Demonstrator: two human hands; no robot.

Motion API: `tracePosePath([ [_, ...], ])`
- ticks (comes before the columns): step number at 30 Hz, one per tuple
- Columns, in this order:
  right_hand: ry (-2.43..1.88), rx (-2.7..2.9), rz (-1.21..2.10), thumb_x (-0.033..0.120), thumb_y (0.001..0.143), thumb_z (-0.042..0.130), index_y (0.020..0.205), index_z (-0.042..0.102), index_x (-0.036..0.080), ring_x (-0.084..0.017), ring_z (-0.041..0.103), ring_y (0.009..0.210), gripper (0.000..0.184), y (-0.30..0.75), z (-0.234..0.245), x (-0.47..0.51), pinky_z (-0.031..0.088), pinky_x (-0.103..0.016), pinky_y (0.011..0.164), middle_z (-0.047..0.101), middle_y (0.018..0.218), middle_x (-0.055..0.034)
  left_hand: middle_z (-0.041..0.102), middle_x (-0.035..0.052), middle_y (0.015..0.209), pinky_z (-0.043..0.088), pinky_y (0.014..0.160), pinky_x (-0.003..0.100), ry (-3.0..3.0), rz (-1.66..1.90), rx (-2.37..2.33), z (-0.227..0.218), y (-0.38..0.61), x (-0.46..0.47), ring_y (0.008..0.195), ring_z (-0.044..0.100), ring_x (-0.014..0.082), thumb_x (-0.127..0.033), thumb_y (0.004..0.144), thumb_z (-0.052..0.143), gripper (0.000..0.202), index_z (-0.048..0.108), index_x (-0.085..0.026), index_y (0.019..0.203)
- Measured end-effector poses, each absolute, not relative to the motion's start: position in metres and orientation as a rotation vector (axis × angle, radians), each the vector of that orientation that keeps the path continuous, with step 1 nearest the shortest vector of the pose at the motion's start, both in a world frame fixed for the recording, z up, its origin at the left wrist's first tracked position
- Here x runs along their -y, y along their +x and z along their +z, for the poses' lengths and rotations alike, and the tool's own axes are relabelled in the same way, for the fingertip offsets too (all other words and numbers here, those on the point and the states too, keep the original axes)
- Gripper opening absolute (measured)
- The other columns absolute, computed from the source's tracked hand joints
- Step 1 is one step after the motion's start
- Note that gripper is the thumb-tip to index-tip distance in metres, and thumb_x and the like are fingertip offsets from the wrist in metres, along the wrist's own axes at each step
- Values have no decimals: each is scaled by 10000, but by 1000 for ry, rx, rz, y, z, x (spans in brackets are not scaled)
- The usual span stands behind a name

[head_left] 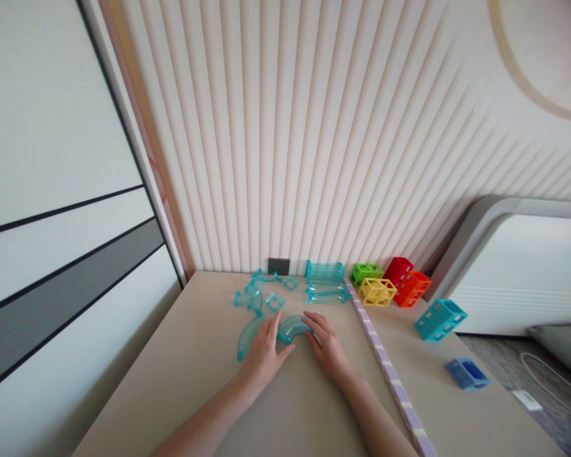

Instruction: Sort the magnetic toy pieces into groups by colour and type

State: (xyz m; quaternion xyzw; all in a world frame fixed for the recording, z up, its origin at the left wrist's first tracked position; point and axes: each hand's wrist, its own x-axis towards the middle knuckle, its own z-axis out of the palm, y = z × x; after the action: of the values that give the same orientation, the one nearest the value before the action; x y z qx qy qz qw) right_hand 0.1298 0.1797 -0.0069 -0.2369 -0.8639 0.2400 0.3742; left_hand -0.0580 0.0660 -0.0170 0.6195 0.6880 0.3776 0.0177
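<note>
A translucent teal curved tube piece (294,326) lies on the table between my hands. My left hand (265,351) has its left end between the fingers and thumb. At its right end, the fingers and thumb of my right hand (330,344) are closed around the piece. Another curved teal piece (248,337) rests just left of my left hand, partly hidden by it. Beyond my fingertips lies a small square teal connector (275,301), with a second connector (290,283) behind it.
Farther back are joined teal tubes (254,296) and straight teal troughs (324,273). A purple-and-white strip (385,365) runs along the table (290,412). Right of it stand green (365,273), yellow (377,292), red (398,271), orange (412,289), teal (440,319) and blue (467,373) frame blocks.
</note>
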Motion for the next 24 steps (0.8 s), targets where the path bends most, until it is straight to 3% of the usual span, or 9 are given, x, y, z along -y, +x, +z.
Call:
tracePosePath([
  [5, -699, 2230, 711, 286, 992, 552, 1355, 642, 275, -268, 580, 1337, 374, 127, -14, -185, 492, -450, 1112, 586, 1457, -116, 730, 99, 1059, 595, 883, 420, 2178, 830, -2377, -7, -56, -68, 1005, 702, 289, -236, 872, 717, 468, 586, -172, 1316],
  [9, -816, 2194, 741, 294, 951, 599, 1435, 558, 264, -264, 562, 1351, 487, 130, -15, -184, 457, -450, 1141, 569, 1466, -110, 720, 106, 1019, 590, 866, 433, 2190, 773, -2409, 0, -55, -66, 977, 689, 297, -263, 896, 683, 317, 652, -147, 1190],
  [15, -919, 2174, 782, 303, 897, 649, 1426, 556, 242, -268, 633, 1240, 541, 135, -11, -178, 496, -451, 1089, 673, 1314, -103, 697, 100, 981, 584, 854, 439, 2172, 716, -2434, 3, -52, -67, 964, 675, 305, -337, 871, 732, 332, 664, -143, 1132],
  [20, -906, 2135, 788, 285, 905, 629, 1335, 620, 245, -256, 663, 1177, 432, 132, -7, -175, 524, -425, 1044, 690, 1260, -94, 679, 68, 985, 591, 852, 380, 2144, 727, -2418, 1, -51, -70, 958, 686, 260, -240, 870, 736, 245, 659, -169, 1092],
  [24, -892, 2114, 774, 286, 894, 648, 1266, 660, 251, -242, 670, 1149, 374, 131, 0, -171, 529, -382, 1027, 686, 1227, -79, 669, 59, 1062, 583, 914, 359, 2130, 781, -2383, 0, -52, -69, 1039, 680, 244, -162, 845, 746, 326, 636, -187, 1150],
])
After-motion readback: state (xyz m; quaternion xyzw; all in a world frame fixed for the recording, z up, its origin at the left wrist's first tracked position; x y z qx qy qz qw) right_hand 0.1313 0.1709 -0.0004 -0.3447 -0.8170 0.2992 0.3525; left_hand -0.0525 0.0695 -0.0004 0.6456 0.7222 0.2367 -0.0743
